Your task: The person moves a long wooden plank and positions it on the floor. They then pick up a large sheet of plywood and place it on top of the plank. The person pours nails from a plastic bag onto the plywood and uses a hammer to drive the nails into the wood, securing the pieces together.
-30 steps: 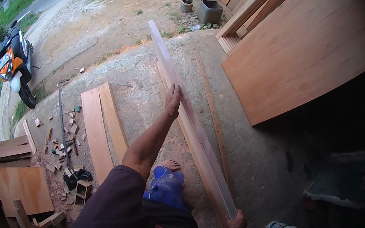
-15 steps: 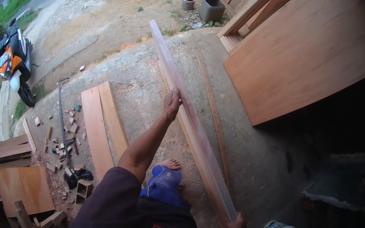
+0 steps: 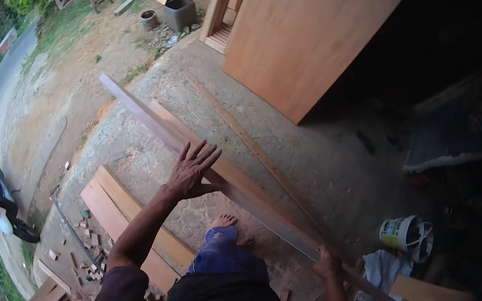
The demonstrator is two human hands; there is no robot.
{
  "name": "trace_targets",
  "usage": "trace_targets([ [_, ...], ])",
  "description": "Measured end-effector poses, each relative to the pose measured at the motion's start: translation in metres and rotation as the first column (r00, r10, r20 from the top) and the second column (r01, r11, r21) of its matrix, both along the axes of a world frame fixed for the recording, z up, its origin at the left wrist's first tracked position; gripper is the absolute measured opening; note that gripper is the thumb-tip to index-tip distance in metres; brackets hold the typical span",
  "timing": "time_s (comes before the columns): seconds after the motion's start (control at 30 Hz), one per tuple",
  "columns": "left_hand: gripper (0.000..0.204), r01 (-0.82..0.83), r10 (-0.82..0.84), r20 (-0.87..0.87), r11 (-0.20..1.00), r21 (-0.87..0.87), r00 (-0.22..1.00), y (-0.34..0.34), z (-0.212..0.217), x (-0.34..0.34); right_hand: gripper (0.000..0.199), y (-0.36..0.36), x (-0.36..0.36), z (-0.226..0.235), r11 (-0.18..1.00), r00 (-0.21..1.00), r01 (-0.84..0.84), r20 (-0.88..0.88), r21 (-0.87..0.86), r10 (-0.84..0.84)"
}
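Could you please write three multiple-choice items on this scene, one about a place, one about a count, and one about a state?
1. Where is the white bucket?
A. on the ground to the person's right
B. on the grass beside the bicycle
C. on top of the long plank

2. How many of the person's hands touch the long plank?
A. none
B. one
C. two

3. How is the left hand set on the plank?
A. clenched in a fist
B. open, fingers spread
C. lifted clear of it

Answers:
1. A, it lies tipped on the concrete at the right, near a white cloth.
2. C, the left hand rests near the middle and the right hand grips nearer the person's end.
3. B, the palm lies on the wood with its fingers fanned out.
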State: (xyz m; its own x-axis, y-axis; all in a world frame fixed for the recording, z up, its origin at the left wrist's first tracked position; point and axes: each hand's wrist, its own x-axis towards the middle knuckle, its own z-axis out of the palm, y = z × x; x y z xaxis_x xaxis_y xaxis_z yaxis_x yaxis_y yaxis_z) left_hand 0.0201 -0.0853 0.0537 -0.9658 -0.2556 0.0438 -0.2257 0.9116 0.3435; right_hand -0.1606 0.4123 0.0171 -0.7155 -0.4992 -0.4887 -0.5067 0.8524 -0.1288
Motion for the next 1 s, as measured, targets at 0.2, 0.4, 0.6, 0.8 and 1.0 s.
trace_targets([
  [0.2, 0.089, 0.370, -0.341, 0.282, 0.927, -0.058, 0.897, 0.038, -0.032, -0.004, 0.035, -0.004, 0.013, -0.006, 0.998, 0.999, -0.024, -0.022, -0.065, 0.023],
  [0.4, 0.068, 0.514, -0.495, 0.385, 0.856, 0.060, 0.779, 0.055, -0.039, 0.012, 0.041, 0.019, 0.088, -0.051, 0.999, 0.995, 0.034, -0.089, -0.023, -0.036],
  [0.6, 0.051, 0.520, -0.475, 0.511, 0.852, 0.063, 0.716, 0.047, -0.057, 0.048, 0.049, 0.037, 0.129, -0.047, 1.000, 0.906, -0.005, -0.424, -0.031, -0.008],
  [0.8, 0.057, 0.526, -0.454, 0.522, 0.851, 0.013, 0.722, 0.054, -0.058, 0.055, 0.039, 0.070, 0.109, -0.057, 0.963, 0.959, 0.001, -0.274, 0.269, 0.075],
  [1.0, 0.062, 0.561, -0.516, 0.467, 0.826, 0.050, 0.718, 0.035, -0.041, 0.015, 0.017, 0.067, 0.066, -0.033, 0.997, 0.966, -0.077, -0.248, -0.015, 0.071],
])
